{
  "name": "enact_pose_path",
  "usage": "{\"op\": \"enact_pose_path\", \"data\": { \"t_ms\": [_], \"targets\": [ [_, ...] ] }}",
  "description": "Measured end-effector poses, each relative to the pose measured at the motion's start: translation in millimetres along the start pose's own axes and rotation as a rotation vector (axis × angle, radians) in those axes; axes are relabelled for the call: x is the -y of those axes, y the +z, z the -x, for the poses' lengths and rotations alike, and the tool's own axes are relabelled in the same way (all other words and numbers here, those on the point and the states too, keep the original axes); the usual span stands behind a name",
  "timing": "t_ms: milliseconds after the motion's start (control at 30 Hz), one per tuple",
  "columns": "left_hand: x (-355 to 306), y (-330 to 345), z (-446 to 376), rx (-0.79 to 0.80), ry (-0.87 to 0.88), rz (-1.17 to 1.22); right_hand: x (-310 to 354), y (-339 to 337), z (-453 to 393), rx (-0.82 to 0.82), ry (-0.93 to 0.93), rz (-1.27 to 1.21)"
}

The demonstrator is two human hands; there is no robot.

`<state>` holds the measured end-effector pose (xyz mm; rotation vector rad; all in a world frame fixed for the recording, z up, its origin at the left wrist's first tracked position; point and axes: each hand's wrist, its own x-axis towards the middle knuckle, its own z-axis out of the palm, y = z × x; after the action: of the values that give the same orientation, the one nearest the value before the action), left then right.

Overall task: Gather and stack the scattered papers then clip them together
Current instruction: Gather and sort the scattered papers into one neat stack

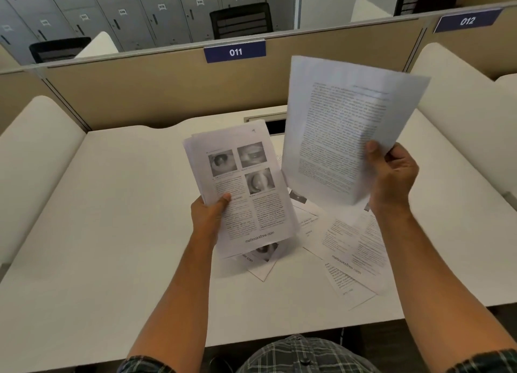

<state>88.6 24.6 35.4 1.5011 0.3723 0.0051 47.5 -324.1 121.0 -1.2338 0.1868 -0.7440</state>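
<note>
Fingers curl round paper on both sides: the left hand (208,216) grips a small stack of gathered pages (240,188) at its lower left edge, thumb pressed on top and fingers hidden underneath; the right hand (391,179) pinches a single printed sheet (341,129) by its lower right corner, thumb in front, holding it upright above the desk (112,204); the sheet is blurred, so it is probably moving. Stack and sheet sit side by side in the air, nearly touching at their inner edges; below them, more loose papers (349,249) lie overlapping at angles on the desk, mostly under and beside the right forearm, with one corner poking out beneath the stack. No clip is visible anywhere in view.

The step in hand looks like adding the single sheet to the stack. To do it well, it seems best to lay the sheet flat on top of the stack with the print facing the same way, then let the left thumb lift briefly and clamp down again so nothing slides; tapping the long edge on the desk now and then should keep corners square, which will matter once the clip goes on. Several sheets remain, so gathering is partway through.
</note>
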Motion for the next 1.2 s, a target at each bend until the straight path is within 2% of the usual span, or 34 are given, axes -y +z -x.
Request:
{"op": "enact_pose_path", "data": {
  "t_ms": [233,333,467,600,733,900,967,1000,1067,1133,1200],
  "targets": [
    [-3,2,1,-0.060,0.102,-0.021,7,1,5,0.105,-0.017,-0.078],
    [-2,2,5,-0.083,0.099,-0.004,6,-4,5,0.164,0.032,-0.127],
    [-2,7,11,0.046,0.051,-0.077,-5,-2,9,0.268,0.236,-0.013],
    [-12,21,21,0.210,-0.029,-0.076,-29,6,27,0.329,0.329,0.164],
    [-22,32,34,0.328,-0.027,-0.042,-44,16,41,0.220,0.382,0.316],
    [-29,48,48,0.269,-0.042,-0.030,-44,27,46,0.101,0.336,0.366],
    [-33,55,56,0.309,-0.057,0.070,-41,31,47,0.063,0.272,0.379],
    [-34,58,58,0.335,-0.024,0.105,-38,33,46,0.034,0.230,0.380],
    [-37,62,62,0.333,0.095,0.026,-30,36,45,-0.016,0.141,0.352],
    [-42,64,63,0.309,0.166,-0.073,-20,36,44,0.024,0.068,0.251],
    [-46,63,62,0.318,0.164,-0.068,-14,29,41,0.158,0.038,0.151]
  ]
}}
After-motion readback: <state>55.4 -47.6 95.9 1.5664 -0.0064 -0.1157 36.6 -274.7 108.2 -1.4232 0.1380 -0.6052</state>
